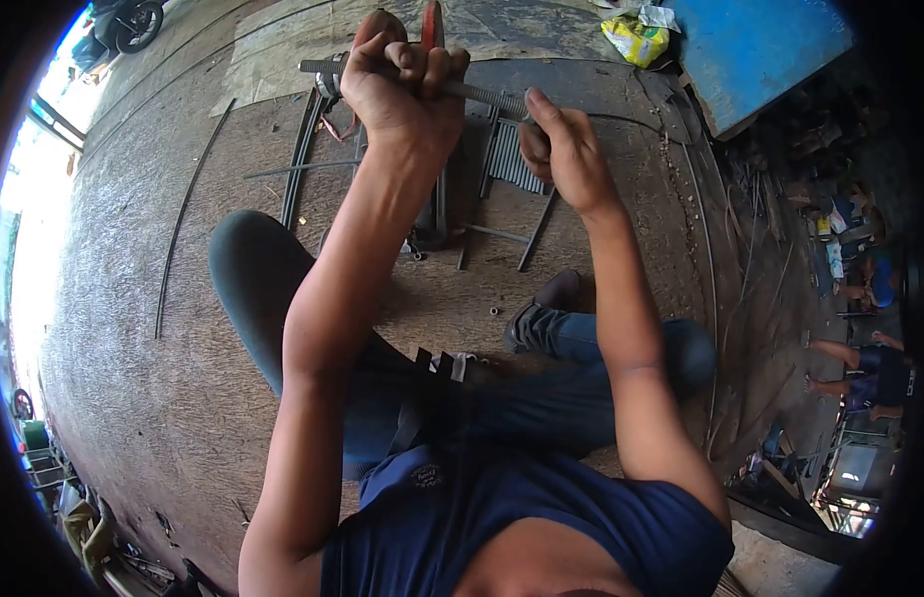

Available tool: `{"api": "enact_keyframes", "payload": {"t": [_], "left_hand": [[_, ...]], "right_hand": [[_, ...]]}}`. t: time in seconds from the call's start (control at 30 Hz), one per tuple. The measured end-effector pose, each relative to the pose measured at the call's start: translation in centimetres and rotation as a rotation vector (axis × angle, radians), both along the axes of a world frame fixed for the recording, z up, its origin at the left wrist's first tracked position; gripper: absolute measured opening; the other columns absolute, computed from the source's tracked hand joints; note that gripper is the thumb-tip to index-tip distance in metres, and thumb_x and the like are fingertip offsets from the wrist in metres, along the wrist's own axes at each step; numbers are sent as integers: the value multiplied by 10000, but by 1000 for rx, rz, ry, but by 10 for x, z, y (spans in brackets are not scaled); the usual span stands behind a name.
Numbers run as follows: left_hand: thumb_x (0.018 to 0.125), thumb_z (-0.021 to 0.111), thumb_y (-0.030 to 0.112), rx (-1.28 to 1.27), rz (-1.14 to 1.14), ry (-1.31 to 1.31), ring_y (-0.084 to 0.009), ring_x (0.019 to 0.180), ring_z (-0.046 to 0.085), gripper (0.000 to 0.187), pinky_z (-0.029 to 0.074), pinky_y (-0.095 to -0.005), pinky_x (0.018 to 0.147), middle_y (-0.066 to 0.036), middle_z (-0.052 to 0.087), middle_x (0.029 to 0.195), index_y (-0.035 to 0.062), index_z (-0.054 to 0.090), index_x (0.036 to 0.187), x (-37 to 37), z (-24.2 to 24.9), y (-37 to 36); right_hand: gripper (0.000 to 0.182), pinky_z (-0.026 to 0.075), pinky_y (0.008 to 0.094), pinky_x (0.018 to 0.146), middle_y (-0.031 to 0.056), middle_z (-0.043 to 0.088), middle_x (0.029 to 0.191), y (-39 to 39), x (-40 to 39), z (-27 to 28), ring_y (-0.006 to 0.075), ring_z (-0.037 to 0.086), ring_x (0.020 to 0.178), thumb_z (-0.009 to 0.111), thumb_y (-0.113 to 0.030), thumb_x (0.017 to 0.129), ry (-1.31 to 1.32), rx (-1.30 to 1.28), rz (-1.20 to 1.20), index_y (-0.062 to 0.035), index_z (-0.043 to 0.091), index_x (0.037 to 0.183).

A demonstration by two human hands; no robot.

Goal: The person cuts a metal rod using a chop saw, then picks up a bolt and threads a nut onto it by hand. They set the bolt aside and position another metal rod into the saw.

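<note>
Navy shirt, hands gripping threaded rod, yellow bag

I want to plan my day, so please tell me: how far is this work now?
Seemingly done: short bars lie side by side in a row. In hand: the left hand and right hand hold a threaded rod. Possibly left: the small ring lies unused on the floor. The full remainder cannot be told.
</note>
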State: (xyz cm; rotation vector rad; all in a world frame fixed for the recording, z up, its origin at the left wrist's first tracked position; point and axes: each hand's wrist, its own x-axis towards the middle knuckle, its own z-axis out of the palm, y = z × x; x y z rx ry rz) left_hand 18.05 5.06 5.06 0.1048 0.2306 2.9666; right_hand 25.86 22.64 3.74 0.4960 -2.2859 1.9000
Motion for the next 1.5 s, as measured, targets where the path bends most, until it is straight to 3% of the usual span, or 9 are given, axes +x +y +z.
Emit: {"api": "enact_keyframes", "payload": {"t": [0.1, 0.3, 0.47, 0.63, 0.9, 0.97, 1.27, 1.37, 1.5], "left_hand": [[884, 377, 184, -6, -2, 42, -156, 420, 249, 310, 427, -377, 680, 11, 288, 510, 126, 380, 579, -2, -6, -1], [872, 371, 169, 12, 33, 55, -157, 412, 239, 318, 420, -369, 676, 5, 273, 497, 120, 389, 558, -11, -6, -5], [856, 379, 165, 8, 39, 61, -160, 405, 229, 313, 419, -367, 676, 3, 262, 490, 120, 387, 546, -12, -8, -4], [847, 377, 160, 10, 6, 41, -159, 401, 223, 303, 433, -373, 657, 2, 260, 483, 123, 375, 545, -10, -10, 0], [854, 375, 186, 1, 34, -32, -156, 397, 234, 319, 433, -369, 651, 10, 262, 462, 133, 357, 539, -11, -9, 1], [854, 378, 190, 19, 9, 21, -155, 396, 237, 322, 431, -364, 645, 12, 269, 463, 134, 359, 538, -13, -10, 0], [849, 379, 204, 66, -27, 2, -155, 392, 237, 326, 426, -362, 611, 10, 278, 456, 134, 359, 530, 1, -3, 5], [852, 377, 204, 53, 26, -133, -153, 391, 237, 327, 429, -362, 603, 12, 274, 454, 136, 357, 533, 1, 2, 6], [822, 418, 248, 68, -45, -41, -169, 381, 218, 326, 417, -371, 610, 11, 282, 435, 139, 380, 517, -1, -3, 4]], "right_hand": [[489, 325, 255, 479, -25, 426, 551, 7, -1, 2, 53, 405, 508, 455, -430, 1008, -182, 31, 125, -53, 587, 726], [379, 372, 203, 496, -14, 547, 651, -11, -7, 1, 47, 490, 552, 490, -345, 1013, 736, 164, -185, 11, 610, 1066], [132, 451, 214, 559, 9, 623, 692, -2, -1, 6, 46, 558, 627, 665, -99, 904, 98, 169, -145, -1, 640, 989], [221, 460, 194, 569, 31, 623, 764, -4, -3, 0, 57, 595, 649, 695, -142, 886, 315, 199, -190, 7, 613, 1026], [245, 479, 198, 564, 24, 616, 750, 10, -4, 0, 66, 603, 630, 708, -176, 884, -149, -17, 119, 5, 603, 1012], [244, 490, 200, 583, 24, 622, 738, -19, -3, 0, 68, 612, 643, 723, -186, 876, 448, -24, -206, 3, 602, 972], [275, 469, 207, 526, 4, 587, 665, -11, -2, 2, 61, 596, 599, 703, -247, 892, 223, 343, -225, 4, 624, 973], [230, 378, 211, 443, -27, 490, 534, -33, -1, 3, 36, 506, 497, 639, -226, 939, 481, -27, -389, -7, 645, 867], [216, 421, 206, 480, -16, 539, 625, 3, -2, -2, 40, 544, 561, 660, -215, 923, 43, -16, -27, -1, 632, 909]]}}
